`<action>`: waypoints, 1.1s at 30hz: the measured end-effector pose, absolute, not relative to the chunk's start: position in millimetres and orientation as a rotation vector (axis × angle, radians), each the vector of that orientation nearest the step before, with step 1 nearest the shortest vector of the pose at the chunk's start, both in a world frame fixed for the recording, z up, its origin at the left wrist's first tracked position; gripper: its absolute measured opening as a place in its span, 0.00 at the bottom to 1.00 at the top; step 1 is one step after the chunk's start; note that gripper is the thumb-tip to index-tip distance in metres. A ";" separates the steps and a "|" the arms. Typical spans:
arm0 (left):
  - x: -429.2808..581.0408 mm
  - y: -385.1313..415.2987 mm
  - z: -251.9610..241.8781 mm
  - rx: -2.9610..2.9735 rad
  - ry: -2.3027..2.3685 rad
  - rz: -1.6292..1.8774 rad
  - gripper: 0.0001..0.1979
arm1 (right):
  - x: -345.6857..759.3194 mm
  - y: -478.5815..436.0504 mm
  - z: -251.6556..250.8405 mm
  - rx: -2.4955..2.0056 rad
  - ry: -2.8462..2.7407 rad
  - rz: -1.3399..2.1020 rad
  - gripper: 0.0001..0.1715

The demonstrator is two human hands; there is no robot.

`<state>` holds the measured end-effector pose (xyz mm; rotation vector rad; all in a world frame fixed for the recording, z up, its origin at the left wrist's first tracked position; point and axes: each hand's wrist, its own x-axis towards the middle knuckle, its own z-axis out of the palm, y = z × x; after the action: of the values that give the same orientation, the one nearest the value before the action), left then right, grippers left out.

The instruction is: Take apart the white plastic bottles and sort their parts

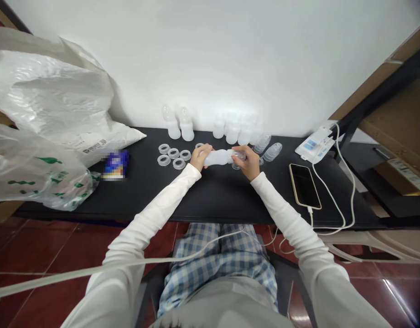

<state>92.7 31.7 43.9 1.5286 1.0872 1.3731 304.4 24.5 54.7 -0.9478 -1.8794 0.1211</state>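
A white baby bottle [217, 157] lies sideways in the air between my hands, above the black table. My left hand [200, 157] is wrapped round its base end. At the other end, my right hand [247, 160] grips a clear domed cap [240, 155] over the bottle's top; whether the cap is seated cannot be seen. Left of my left hand are several translucent rings [173, 153]. Clear domed caps [273, 151] lie just right of my right hand. Behind the held bottle stand several open-topped white bottles [232, 132].
Two capped bottles [186, 124] stand by the wall. Large plastic bags [49, 100] and a blurred blue packet [116, 165] occupy the left. At right are a phone [304, 186] on a white cable [328, 196] and a white-blue box [315, 143]. The table's front edge [226, 219] runs above my lap.
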 end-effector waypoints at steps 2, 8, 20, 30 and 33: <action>96.1 25.6 46.4 1.765 1.103 1.412 0.30 | 304.4 23.4 55.7 -1.040 -1.798 0.086 0.26; 106.3 15.2 53.0 2.278 1.142 1.340 0.31 | 313.1 26.4 64.4 -1.340 -1.605 0.029 0.32; 103.1 24.0 48.4 2.476 1.261 1.265 0.29 | 313.8 26.9 67.3 -1.152 -1.908 -0.072 0.24; 90.8 41.1 56.8 2.279 1.567 1.395 0.26 | 317.3 24.2 71.5 -1.146 -1.750 -0.057 0.27; 85.2 64.2 54.5 1.982 1.718 1.550 0.26 | 316.9 22.5 72.5 -1.169 -1.904 -0.197 0.23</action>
<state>85.2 64.2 54.5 1.9825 1.7178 1.5500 316.9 22.5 72.5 -1.1690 -1.9036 -0.1967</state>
